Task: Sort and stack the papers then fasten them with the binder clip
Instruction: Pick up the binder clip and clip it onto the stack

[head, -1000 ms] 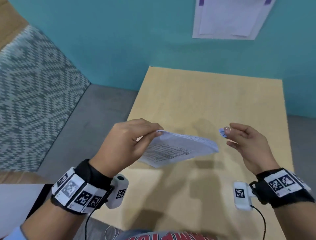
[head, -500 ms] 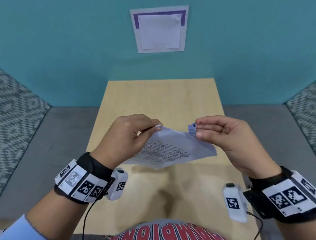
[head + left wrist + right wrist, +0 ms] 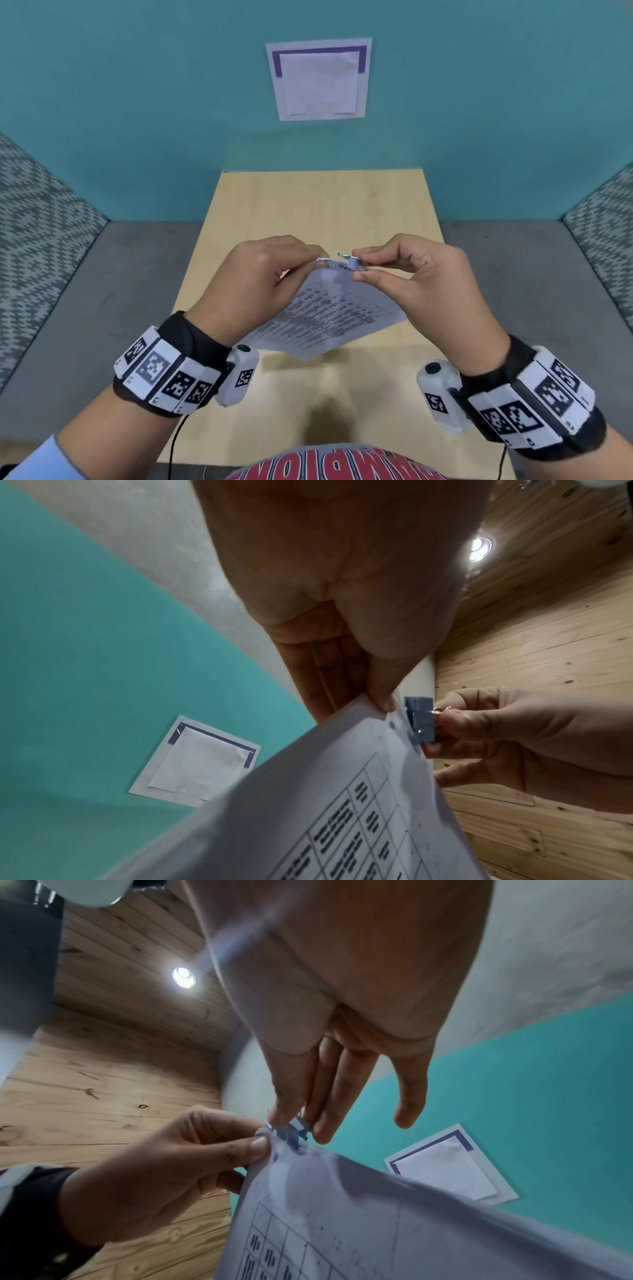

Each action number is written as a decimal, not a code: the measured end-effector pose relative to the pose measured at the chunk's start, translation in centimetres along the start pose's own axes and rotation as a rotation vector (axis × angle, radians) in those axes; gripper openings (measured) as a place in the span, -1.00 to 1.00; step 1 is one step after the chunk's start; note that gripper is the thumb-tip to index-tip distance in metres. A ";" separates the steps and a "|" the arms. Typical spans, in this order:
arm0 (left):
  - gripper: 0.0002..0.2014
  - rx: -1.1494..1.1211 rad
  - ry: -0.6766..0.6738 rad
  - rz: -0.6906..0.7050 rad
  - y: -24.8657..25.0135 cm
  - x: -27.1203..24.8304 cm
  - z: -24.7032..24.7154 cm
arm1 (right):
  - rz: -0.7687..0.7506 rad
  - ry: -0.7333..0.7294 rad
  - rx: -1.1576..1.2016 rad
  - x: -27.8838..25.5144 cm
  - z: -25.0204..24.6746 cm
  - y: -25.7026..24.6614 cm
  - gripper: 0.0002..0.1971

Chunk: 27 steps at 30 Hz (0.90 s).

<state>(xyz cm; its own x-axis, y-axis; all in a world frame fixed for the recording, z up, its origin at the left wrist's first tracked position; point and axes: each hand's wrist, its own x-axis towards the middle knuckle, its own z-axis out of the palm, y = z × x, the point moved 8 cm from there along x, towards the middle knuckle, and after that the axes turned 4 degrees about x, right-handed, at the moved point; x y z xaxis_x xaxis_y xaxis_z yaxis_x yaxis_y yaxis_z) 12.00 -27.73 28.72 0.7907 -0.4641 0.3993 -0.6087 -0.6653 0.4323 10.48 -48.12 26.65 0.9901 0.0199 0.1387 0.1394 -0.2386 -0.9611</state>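
A stack of printed papers (image 3: 329, 315) hangs in the air above the light wooden table (image 3: 322, 209), tilted down toward me. My left hand (image 3: 274, 270) pinches the stack's far top corner (image 3: 363, 723) between thumb and fingers. My right hand (image 3: 387, 270) pinches the wire handles of a small blue binder clip (image 3: 351, 263) (image 3: 420, 719) (image 3: 291, 1131). The clip sits at that same corner edge of the stack, right beside my left thumb (image 3: 382, 696). Whether its jaws stand over the sheets I cannot tell.
A white sheet with a purple band (image 3: 318, 78) is fixed to the teal wall behind the table. Grey floor (image 3: 144, 260) and patterned panels (image 3: 41, 219) flank the narrow table on both sides.
My right hand has brought the clip left to the corner of the stack that my left hand holds. The stack has tipped more toward me, and my head has turned to face the table squarely.
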 end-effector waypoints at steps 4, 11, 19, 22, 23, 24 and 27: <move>-0.82 0.031 -0.021 0.034 0.4 -0.3 0.0 | 0.011 -0.029 -0.070 0.1 0.6 0.0 -0.89; -0.81 0.174 -0.020 0.134 1.1 -0.5 -0.1 | 0.007 -0.082 -0.261 0.7 1.2 -0.4 -0.90; -0.86 -0.021 0.113 0.008 -0.7 -0.3 -1.8 | -0.155 -0.100 -0.268 0.5 3.1 -2.4 -0.59; -0.89 -0.140 0.212 -0.077 -1.4 -0.3 -2.7 | -0.203 -0.006 -0.266 0.2 3.1 -2.8 -0.48; -0.89 -0.169 0.235 -0.106 -1.6 -0.3 -2.8 | -0.239 0.030 -0.288 0.2 3.1 -3.1 -0.50; -0.89 -0.203 0.247 -0.135 -1.7 -0.4 -2.8 | -0.277 0.054 -0.316 0.3 3.0 -3.5 -0.52; -0.88 -0.258 0.256 -0.178 -2.0 -0.6 -2.4 | -0.357 0.055 -0.390 1.0 3.3 -4.0 -0.64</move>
<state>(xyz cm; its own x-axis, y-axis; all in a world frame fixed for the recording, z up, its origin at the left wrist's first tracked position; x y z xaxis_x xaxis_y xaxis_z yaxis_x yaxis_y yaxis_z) 12.61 -24.75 29.55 0.8633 -0.1729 0.4742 -0.4861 -0.5380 0.6887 10.93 -43.98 29.83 0.8783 0.1171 0.4636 0.4418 -0.5697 -0.6930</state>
